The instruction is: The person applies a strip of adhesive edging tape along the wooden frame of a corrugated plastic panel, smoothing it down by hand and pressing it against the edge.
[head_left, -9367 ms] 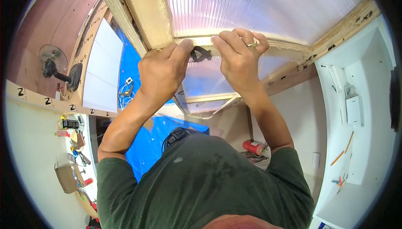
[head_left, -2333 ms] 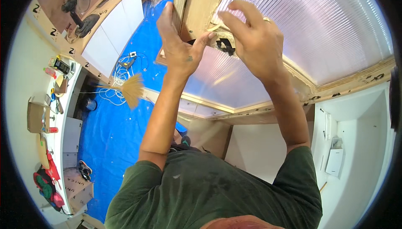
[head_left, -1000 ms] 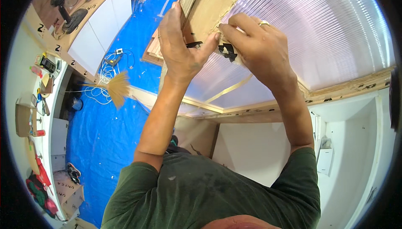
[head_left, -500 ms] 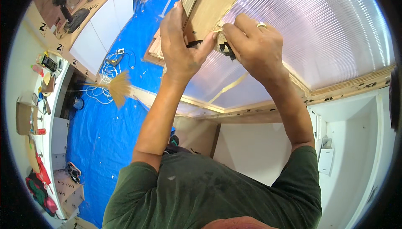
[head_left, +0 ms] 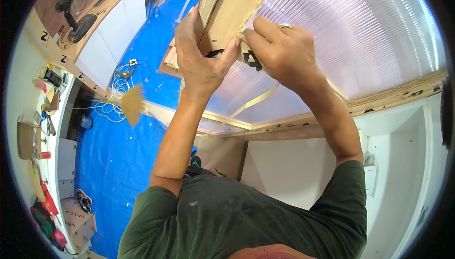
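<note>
A pale wooden beam (head_left: 233,13) rises from the middle toward the top edge. My left hand (head_left: 201,62) is around its left side, fingers stretched along the edge and thumb across the lower face. At the beam's right edge, my right hand (head_left: 284,50) is closed in a pinch, its fingertips close to my left thumb. A narrow yellowish strip of tape (head_left: 256,100) hangs below my right hand; its upper end is hidden by the fingers. Black patches (head_left: 251,61) mark the beam's lower end between my hands.
Ribbed translucent panels (head_left: 350,36) in a wooden frame (head_left: 403,97) fill the right. Blue sheeting (head_left: 118,164) covers the floor at left, with a straw broom (head_left: 131,103) and white cables (head_left: 106,112). Tools lie on a white shelf (head_left: 54,131). A fan (head_left: 76,15) stands at the far left.
The view has shifted slightly, with the beam and both hands a little further left. My right fingertips have moved slightly along the beam's right edge, still pinched.
</note>
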A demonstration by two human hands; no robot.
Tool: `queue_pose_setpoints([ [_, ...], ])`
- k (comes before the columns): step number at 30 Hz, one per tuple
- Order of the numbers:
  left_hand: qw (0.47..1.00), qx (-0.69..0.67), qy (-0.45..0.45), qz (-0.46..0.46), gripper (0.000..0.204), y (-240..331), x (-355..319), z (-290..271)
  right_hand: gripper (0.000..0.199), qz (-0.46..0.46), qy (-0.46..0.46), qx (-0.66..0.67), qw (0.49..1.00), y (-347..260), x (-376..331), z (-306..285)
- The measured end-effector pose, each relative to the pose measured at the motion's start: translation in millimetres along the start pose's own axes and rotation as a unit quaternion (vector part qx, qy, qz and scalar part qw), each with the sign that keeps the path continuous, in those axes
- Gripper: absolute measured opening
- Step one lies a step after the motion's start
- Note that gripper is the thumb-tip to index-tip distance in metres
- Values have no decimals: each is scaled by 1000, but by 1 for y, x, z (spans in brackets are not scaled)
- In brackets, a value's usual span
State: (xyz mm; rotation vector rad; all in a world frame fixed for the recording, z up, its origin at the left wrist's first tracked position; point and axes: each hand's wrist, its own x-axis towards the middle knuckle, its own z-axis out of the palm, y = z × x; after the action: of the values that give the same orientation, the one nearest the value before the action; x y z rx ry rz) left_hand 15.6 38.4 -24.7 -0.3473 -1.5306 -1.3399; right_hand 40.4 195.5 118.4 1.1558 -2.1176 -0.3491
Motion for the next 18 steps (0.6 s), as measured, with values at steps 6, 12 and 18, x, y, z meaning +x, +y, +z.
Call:
queue_pose_setpoints([
  [6, 998, -34, -11, -47, 103, 15, 12, -2, 19, -12, -1, -12, 1000, -2, 0, 2],
  [12, 990, -86, -41, -106, 105, 14, 13, -7, 18, -21, -5, -7, 1000, -3, 1, 2],
  [18, 987, -97, -72, -103, 107, 15, 16, -15, 14, -19, -33, 23, 999, 0, 4, -1],
])
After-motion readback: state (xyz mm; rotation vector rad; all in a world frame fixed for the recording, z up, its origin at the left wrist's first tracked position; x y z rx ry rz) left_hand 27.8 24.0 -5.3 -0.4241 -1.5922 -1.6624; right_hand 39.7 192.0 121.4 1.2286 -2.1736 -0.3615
